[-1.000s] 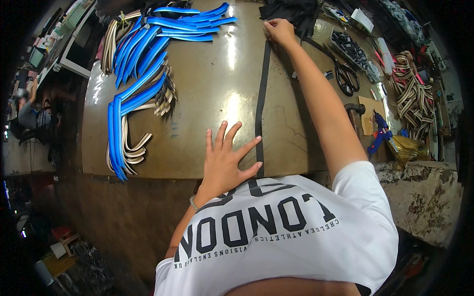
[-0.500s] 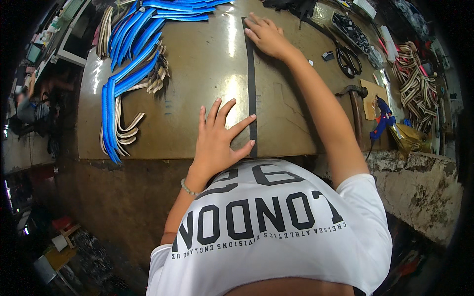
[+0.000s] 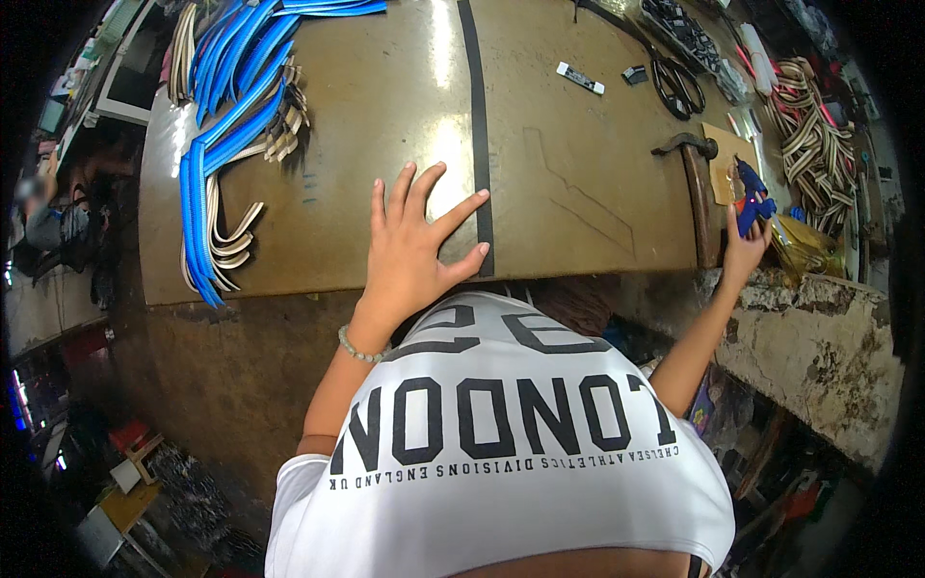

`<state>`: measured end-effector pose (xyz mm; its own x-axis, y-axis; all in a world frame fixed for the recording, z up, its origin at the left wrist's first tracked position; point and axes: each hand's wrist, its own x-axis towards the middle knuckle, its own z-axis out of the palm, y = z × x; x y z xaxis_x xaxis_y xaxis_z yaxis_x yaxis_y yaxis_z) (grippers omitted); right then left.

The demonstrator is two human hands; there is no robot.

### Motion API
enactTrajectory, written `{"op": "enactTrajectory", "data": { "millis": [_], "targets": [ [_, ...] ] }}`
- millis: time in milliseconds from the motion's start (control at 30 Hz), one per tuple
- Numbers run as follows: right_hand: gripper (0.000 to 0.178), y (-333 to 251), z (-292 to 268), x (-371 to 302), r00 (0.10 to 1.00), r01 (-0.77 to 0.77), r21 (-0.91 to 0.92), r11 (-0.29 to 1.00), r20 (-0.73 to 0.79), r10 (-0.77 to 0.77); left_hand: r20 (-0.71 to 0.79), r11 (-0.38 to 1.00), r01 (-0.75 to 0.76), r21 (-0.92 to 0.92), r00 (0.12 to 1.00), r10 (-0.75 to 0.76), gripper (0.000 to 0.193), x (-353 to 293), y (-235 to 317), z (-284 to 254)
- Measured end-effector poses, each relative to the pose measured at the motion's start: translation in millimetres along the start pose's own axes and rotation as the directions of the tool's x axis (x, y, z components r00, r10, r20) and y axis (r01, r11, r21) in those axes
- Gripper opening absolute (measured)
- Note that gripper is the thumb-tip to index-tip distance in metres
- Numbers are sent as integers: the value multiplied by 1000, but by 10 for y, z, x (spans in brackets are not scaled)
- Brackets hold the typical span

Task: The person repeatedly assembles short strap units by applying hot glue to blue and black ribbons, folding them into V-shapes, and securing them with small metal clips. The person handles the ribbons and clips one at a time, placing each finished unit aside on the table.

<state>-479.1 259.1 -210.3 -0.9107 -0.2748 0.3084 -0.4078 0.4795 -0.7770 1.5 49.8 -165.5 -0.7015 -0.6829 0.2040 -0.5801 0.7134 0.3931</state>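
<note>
A long black strap [image 3: 475, 96] runs straight up the tabletop away from me. My left hand [image 3: 409, 236] lies spread on the table at its left side, the thumb and index fingertips touching the strap's near part. At the table's right front corner my right hand [image 3: 747, 250] has its fingers around the handle of a blue glue gun [image 3: 751, 204]; the palm side is partly hidden. The glue gun rests by a piece of tan cardboard [image 3: 718, 169]. Left of it lies a hammer [image 3: 696, 193].
Bundles of blue straps [image 3: 226, 77] cover the table's left side. Black scissors [image 3: 676, 89], a small white-labelled piece [image 3: 580, 79] and a tray of black parts [image 3: 682, 34] lie at the back right. Striped straps [image 3: 805, 144] are piled far right. The brown table [image 3: 385, 96] ends before my body.
My right hand has left the strap's far end and come back to the glue gun at the right. My left hand stays on the strap. The view has shifted slightly.
</note>
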Motion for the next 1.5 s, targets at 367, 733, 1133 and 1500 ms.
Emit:
{"op": "enactTrajectory", "data": {
  "millis": [367, 733, 1133, 1500],
  "targets": [
    [46, -2087, 585, -968, 669, 71, 370, 926, 671, -319, 4, 999, 26, -41, 1000, -26, 55, 6, 19, -50],
    [46, -2413, 1090, -1113, 322, 405, 361, 840, 804, -500, 18, 998, 32, -51, 999, -31, 54, 12, 7, -48],
    [38, -2540, 1325, -1029, 192, 668, 413, 619, 708, -679, 4, 999, 7, -49, 1000, -6, 55, -9, -4, -49],
    [52, -1174, 312, -56, 987, 129, -135, 982, 116, -113, -380, 895, 86, -438, 884, -270, 40, -8, -431, -366]
  ]
}}
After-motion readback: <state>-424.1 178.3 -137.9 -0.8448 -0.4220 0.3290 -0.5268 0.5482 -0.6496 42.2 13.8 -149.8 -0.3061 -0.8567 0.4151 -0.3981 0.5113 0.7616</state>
